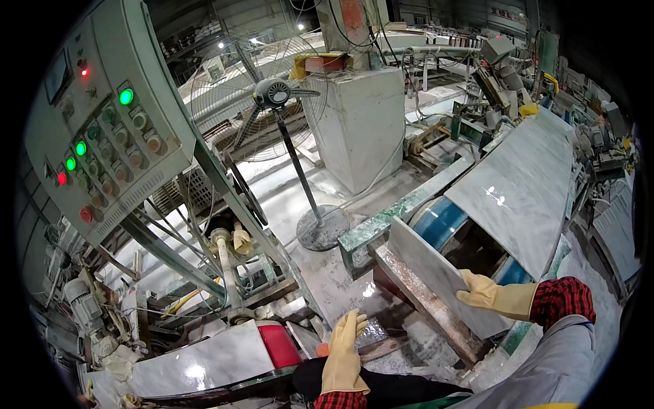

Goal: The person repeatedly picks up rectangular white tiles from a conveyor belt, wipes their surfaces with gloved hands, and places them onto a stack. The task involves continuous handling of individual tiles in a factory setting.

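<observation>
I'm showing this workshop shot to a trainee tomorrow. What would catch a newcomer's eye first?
Probably the person's yellow-gloved right hand, resting on a grey stone tile tilted at the near end of a conveyor, with a larger marble slab lying on the blue belt behind it. The left hand hangs open at bottom centre, touching nothing. At upper left a grey control panel glows with green and red lamps, and a pedestal fan stands mid-floor.

slab's (pixel 436 276) lower edge behind right hand (pixel 485 294)
</observation>
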Tool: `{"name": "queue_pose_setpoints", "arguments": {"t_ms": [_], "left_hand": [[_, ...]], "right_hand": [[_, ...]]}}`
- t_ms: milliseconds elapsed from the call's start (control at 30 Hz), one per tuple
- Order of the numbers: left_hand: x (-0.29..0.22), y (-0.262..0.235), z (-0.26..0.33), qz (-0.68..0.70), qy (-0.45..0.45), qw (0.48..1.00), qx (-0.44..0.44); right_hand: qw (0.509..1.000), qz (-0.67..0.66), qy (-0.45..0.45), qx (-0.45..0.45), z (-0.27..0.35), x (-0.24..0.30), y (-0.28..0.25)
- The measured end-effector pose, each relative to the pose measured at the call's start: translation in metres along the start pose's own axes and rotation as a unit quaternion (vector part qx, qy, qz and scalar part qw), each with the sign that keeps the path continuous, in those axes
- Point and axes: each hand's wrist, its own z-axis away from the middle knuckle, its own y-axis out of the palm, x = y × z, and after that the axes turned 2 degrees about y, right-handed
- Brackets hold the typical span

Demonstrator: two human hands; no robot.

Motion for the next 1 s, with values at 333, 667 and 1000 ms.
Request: {"name": "queue_pose_setpoints", "arguments": {"t_ms": [333, 667, 1000], "left_hand": [[0.007, -0.004, -0.001, 0.008, -0.014, 1.000, 0.008], [0.015, -0.010, -0.005, -0.001, -0.030, 1.000, 0.003], [0.049, -0.040, -0.043, -0.084, -0.013, 0.996, -0.033]], "right_hand": [[1.000, 0.003, -0.010, -0.029, 0.007, 0.014, 0.009], [0.997, -0.013, -0.035, -0.062, 0.004, 0.009, 0.011], [1.000, -0.013, 0.010, -0.021, 0.005, 0.013, 0.001]]}}
